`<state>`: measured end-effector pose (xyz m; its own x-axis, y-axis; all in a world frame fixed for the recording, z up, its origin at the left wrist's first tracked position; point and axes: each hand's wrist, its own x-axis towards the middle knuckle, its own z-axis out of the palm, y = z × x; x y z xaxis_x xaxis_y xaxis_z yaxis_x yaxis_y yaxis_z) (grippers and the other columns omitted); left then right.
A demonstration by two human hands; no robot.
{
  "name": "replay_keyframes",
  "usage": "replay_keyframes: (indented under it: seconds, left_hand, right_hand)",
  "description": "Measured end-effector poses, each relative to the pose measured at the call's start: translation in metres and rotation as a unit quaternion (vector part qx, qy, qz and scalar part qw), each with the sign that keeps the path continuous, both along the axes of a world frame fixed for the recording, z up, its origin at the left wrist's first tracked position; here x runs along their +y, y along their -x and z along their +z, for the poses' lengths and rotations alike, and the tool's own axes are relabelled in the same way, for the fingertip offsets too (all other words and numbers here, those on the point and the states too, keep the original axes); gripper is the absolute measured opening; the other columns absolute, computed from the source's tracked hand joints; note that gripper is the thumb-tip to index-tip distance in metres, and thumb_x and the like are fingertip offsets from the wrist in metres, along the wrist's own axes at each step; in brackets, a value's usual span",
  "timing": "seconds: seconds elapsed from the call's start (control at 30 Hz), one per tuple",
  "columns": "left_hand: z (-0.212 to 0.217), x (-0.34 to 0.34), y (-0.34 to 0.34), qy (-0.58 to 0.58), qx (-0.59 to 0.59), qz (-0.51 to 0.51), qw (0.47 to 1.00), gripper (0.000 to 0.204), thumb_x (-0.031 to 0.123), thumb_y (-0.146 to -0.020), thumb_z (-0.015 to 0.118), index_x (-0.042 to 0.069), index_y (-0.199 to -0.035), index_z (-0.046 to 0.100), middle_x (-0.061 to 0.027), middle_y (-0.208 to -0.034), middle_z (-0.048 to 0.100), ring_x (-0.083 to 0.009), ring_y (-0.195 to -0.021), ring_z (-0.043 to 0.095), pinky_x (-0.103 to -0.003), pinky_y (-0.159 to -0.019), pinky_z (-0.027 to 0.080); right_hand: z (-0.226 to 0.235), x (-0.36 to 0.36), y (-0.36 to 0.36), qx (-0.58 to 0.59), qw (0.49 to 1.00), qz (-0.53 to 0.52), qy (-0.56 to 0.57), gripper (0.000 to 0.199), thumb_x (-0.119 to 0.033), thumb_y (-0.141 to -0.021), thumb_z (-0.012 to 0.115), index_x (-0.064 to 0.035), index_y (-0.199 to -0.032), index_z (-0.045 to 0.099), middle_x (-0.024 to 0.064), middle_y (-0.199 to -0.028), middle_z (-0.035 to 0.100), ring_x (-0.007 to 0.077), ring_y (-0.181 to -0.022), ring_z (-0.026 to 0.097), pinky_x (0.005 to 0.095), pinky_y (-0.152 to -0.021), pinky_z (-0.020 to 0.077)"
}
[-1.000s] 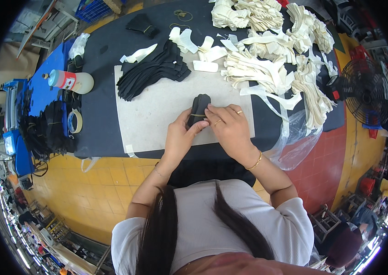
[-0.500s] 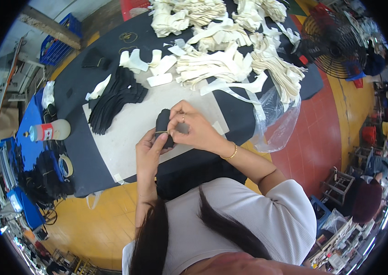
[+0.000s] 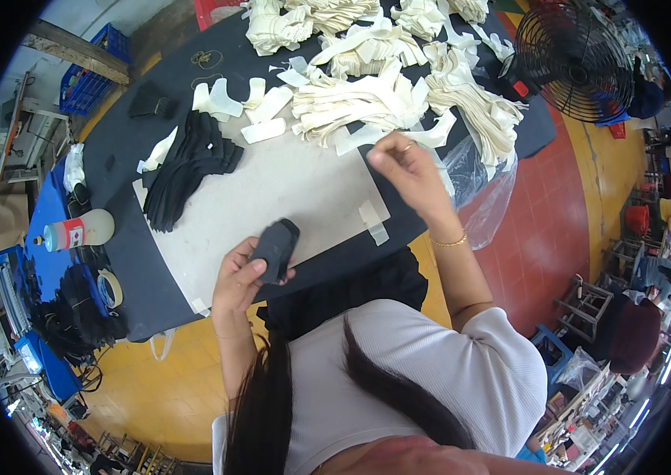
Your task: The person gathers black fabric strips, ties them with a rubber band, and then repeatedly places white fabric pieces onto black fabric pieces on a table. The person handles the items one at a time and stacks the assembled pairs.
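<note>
My left hand (image 3: 242, 277) is closed around a small stack of black fabric pieces (image 3: 278, 247), held over the near edge of the table. No band shows around the stack. Up and to the right, my right hand (image 3: 408, 170) is raised with its fingers curled in toward the thumb, apart from the stack. Whatever it may hold is too small to make out. Just beyond it lie cream fabric pieces (image 3: 371, 99). A fanned pile of black fabric pieces (image 3: 185, 170) rests on the pale board (image 3: 272, 186).
At the left are a bottle (image 3: 82, 230) and a tape roll (image 3: 110, 289). Rubber bands (image 3: 207, 59) lie on the dark table (image 3: 125, 277). A black fan (image 3: 577, 67) stands at the far right, near a clear plastic bag (image 3: 490, 210). Black cloth (image 3: 351, 289) hangs close to me.
My right hand has left the stack, moving right and away from me. The yellowish band no longer shows around the stack. My left hand has lowered slightly with the stack.
</note>
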<state>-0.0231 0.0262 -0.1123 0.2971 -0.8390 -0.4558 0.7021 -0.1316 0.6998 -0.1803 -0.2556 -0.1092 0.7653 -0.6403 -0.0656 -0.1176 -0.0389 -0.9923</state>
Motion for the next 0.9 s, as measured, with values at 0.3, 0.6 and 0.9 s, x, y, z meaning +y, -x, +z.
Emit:
replay_keyframes:
  seconds: [0.3, 0.6, 0.9]
  left_hand:
    - [0.004, -0.024, 0.006, -0.141, -0.61, -0.004, 0.78, 0.044, 0.011, -0.082, 0.073, 0.0, -0.122, 0.059, -0.0136, -0.105, 0.061, -0.0312, -0.1, 0.059, -0.037, -0.089, 0.048]
    - [-0.002, -0.035, 0.011, -0.199, -0.716, -0.041, 0.668, 0.058, 0.021, -0.081, 0.077, 0.0, -0.13, 0.053, -0.0175, -0.115, 0.055, -0.0352, -0.105, 0.051, -0.042, -0.095, 0.043]
    - [0.0, -0.032, 0.012, -0.175, -0.674, -0.04, 0.716, 0.058, 0.018, -0.083, 0.076, 0.0, -0.131, 0.049, -0.02, -0.114, 0.056, -0.0385, -0.106, 0.053, -0.044, -0.094, 0.044]
  right_hand:
    - [0.013, -0.055, 0.067, 0.283, 0.867, -0.277, 0.302, 0.023, -0.017, -0.086, 0.077, -0.0012, -0.098, 0.065, 0.0176, -0.101, 0.068, 0.0255, -0.089, 0.065, 0.0344, -0.076, 0.0515]
    - [0.011, -0.027, 0.023, 0.085, 0.952, -0.113, 0.273, 0.047, -0.02, -0.09, 0.072, -0.0054, -0.132, 0.059, 0.0178, -0.142, 0.051, 0.0307, -0.129, 0.05, 0.0395, -0.107, 0.0402]
    - [-0.005, 0.076, -0.055, 0.009, 0.925, 0.31, 0.22, 0.05, -0.027, -0.099, 0.057, -0.0015, -0.14, 0.05, 0.0208, -0.149, 0.044, 0.0398, -0.14, 0.038, 0.0475, -0.117, 0.0279]
